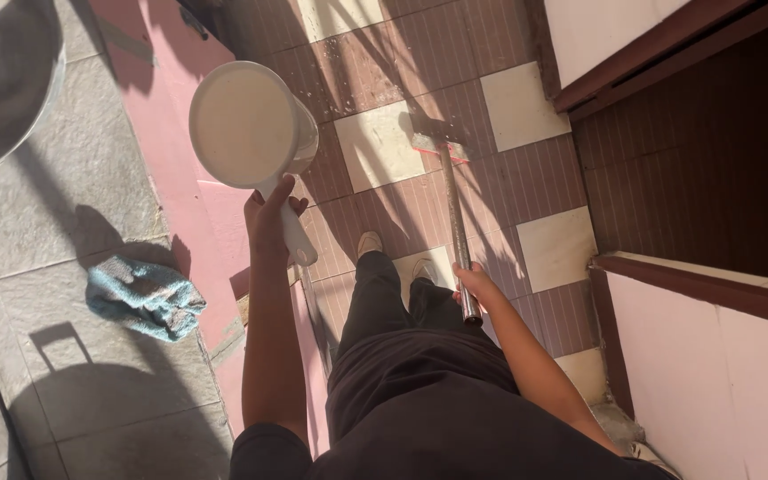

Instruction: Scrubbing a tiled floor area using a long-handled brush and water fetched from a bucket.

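Note:
My left hand [270, 216] grips the handle of a white plastic scoop pot [244, 124], held up over the pink edge of the floor with its round mouth facing me. My right hand [476, 285] holds the metal shaft of a long-handled floor tool [453, 209]. Its head [437, 145] rests on the brown and cream tiles ahead of my feet. My black trousers and light shoes [369, 243] show between the two arms.
A crumpled blue cloth [146, 297] lies on the grey stone surface at the left. A large metal basin [2, 84] sits at the top left corner. A white wall with a dark brown doorway [704, 160] stands at the right.

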